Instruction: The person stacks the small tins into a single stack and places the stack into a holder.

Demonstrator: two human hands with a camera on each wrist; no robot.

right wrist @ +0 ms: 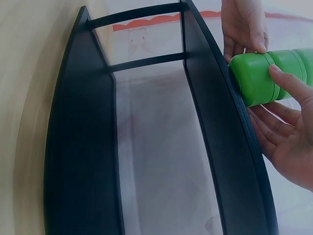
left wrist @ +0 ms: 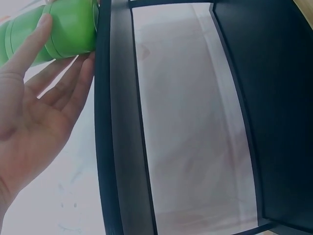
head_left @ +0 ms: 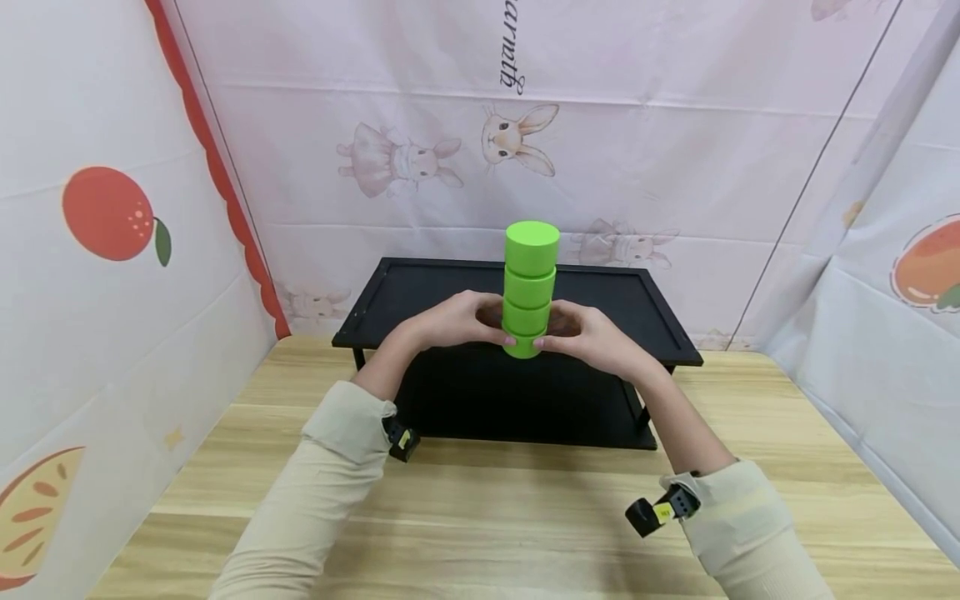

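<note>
An upright stack of green cylinders [head_left: 528, 287] with a flat top stands at the front middle of the black shelf's upper board [head_left: 600, 292], its base right at the board in both wrist views. My left hand [head_left: 461, 319] holds the lower part from the left, thumb tip in front and fingers behind. From the right, my right hand [head_left: 594, 335] grips the same lower part, its thumb close to the other. The right wrist view shows the bottom cylinder [right wrist: 252, 81] between both hands; in the left wrist view, the left thumb lies along the green stack [left wrist: 71, 29].
Below the upper board lies the shelf's black lower board [head_left: 517, 404], joined by thin posts. The shelf stands on a wood-grain table [head_left: 495, 517]. Printed cloth [head_left: 450, 67] hangs behind and at both sides. Each wrist carries a small black camera.
</note>
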